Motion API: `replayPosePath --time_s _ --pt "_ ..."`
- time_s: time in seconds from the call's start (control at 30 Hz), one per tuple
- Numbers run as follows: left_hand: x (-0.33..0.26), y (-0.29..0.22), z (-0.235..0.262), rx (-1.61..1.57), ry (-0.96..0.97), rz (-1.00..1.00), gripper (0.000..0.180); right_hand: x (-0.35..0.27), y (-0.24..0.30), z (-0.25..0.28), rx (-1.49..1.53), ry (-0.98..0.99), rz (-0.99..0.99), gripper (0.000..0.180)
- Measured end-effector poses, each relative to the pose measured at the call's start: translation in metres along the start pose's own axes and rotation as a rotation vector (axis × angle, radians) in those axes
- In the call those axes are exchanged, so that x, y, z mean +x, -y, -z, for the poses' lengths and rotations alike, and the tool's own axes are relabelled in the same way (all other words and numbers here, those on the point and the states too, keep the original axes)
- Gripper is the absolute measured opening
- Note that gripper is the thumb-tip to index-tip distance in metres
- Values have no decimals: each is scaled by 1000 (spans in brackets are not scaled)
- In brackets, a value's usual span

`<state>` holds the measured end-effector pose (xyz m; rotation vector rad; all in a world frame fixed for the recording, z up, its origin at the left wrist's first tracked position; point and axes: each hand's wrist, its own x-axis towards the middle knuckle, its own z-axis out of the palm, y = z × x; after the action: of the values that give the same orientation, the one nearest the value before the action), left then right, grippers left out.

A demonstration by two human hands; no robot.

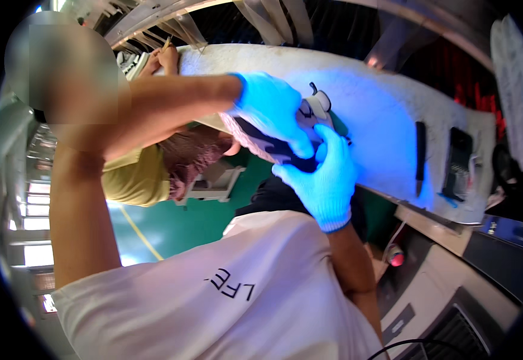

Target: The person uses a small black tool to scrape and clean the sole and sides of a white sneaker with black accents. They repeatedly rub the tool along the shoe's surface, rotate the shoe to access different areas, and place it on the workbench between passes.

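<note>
A sneaker (260, 137) with a dark and grey upper, a pale collar and a pink sole edge is tilted at the table's near edge. My left hand (270, 107), in a knit glove glowing bright blue, lies over its upper with fingers bent down against it. On the near right side, my right hand (327, 177), gloved alike, grips the shoe with thumb and fingers curved around its edge. The two hands are close together at the shoe's middle. A dark loop stands up from the collar. Much of the upper is hidden under the gloves.
A blue-lit pale worktable (381, 141) curves ahead. Toward its right lie a long black tool (420, 157), a black phone-like device (458, 153) and clear plastic packaging (468, 183). Clear strips (267, 21) hang behind. At left, a co-worker's hands (166, 59) are near a white shoe (130, 63).
</note>
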<state>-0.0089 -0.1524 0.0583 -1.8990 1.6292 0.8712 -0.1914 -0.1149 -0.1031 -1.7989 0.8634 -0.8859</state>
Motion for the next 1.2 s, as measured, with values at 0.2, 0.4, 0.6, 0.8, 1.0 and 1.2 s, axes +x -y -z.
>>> replayPosePath --time_s 0.2,0.4,0.6,0.8,1.0,1.2 --pt "-55 67 -41 -1084 124 -586 115 -60 -34 24 378 -103 -66 115" --pt "-36 -3 -213 -1800 -290 -527 72 -88 -37 25 756 -172 -197 104" --pt "0 -59 -241 -1817 -502 -463 56 -106 -59 51 466 -237 -261 82" --pt "9 -39 -236 -1350 -600 -526 55 -47 66 102 416 -157 137 112" --pt "17 -8 -248 -1359 -606 -679 67 -41 87 86 164 199 160 78" --pt "-41 18 -220 -1404 -916 -924 48 -34 102 32 -102 269 396 78"
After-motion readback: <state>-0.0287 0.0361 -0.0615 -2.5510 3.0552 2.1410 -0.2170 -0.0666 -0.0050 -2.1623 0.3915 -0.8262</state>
